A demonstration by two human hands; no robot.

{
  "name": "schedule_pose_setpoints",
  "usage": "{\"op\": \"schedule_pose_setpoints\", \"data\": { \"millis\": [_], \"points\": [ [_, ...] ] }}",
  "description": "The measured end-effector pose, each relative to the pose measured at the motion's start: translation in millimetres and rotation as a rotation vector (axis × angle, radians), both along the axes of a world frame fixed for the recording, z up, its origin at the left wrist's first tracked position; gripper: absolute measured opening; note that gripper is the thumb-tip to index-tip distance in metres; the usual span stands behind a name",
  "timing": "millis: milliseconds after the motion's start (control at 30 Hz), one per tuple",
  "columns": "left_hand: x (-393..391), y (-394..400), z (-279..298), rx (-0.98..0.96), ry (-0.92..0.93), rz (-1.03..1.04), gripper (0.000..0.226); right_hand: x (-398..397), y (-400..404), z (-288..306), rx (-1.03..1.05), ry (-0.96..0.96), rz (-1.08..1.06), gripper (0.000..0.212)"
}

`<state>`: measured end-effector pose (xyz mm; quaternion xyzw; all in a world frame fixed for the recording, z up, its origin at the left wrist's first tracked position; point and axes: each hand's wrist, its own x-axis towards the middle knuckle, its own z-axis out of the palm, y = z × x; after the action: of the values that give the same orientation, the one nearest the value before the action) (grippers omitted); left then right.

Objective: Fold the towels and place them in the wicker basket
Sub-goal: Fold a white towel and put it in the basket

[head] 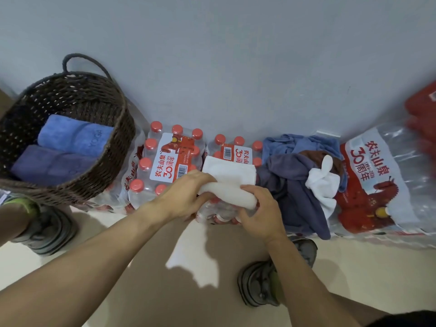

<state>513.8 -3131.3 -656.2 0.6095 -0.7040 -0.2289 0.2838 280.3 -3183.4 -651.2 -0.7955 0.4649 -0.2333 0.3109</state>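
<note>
Both hands grip a white towel (226,182), left hand (186,194) and right hand (259,208) curled round its rolled near edge atop packs of water bottles (165,156). Two folded blue towels (63,149) lie in the wicker basket (118,128), far left; a heap of unfolded towels (299,175) waits at right.

**Layout along the wall**

The wicker basket (70,128) sits at far left with two folded towels (63,149) in it; right of it stand bottle packs (165,161); a towel (230,180) lies on them; further right, a towel heap (304,175) lies on more packs.
</note>
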Motion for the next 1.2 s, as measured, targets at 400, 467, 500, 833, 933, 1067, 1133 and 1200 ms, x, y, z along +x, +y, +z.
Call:
{"op": "schedule_pose_setpoints", "data": {
  "millis": [400, 467, 500, 833, 933, 1067, 1133, 1200],
  "points": [
    [-16.3, -14.0, -2.2, 0.173, 0.363, 0.28, 0.031, 9.8, -15.9, -2.7, 0.366, -0.377, -0.335, 0.038],
    [-20.7, -18.9, -5.2, 0.162, 0.323, 0.345, 0.027, 13.0, -16.3, -7.0, 0.319, -0.348, -0.366, 0.036],
    [-22.5, -21.3, -6.2, 0.173, 0.281, 0.353, 0.032, 14.9, -16.7, -8.7, 0.291, -0.324, -0.372, 0.033],
    [-22.6, -36.5, -10.5, 0.222, -0.035, 0.494, 0.035, 36.2, -32.3, -10.0, 0.22, -0.029, -0.469, 0.029],
    [-20.7, -38.8, -8.1, 0.254, -0.166, 0.452, 0.032, 37.4, -33.8, -8.8, 0.234, 0.033, -0.471, 0.032],
    [-15.3, -39.2, -2.2, 0.266, -0.231, 0.371, 0.039, 36.7, -32.7, -6.9, 0.256, 0.065, -0.481, 0.036],
    [-14.8, -39.1, 0.4, 0.32, -0.236, 0.317, 0.041, 36.6, -32.6, -6.1, 0.278, 0.076, -0.475, 0.039],
    [-17.4, -40.5, 1.5, 0.381, -0.283, 0.244, 0.044, 37.2, -31.8, -4.5, 0.292, 0.094, -0.474, 0.041]
  ]
}}
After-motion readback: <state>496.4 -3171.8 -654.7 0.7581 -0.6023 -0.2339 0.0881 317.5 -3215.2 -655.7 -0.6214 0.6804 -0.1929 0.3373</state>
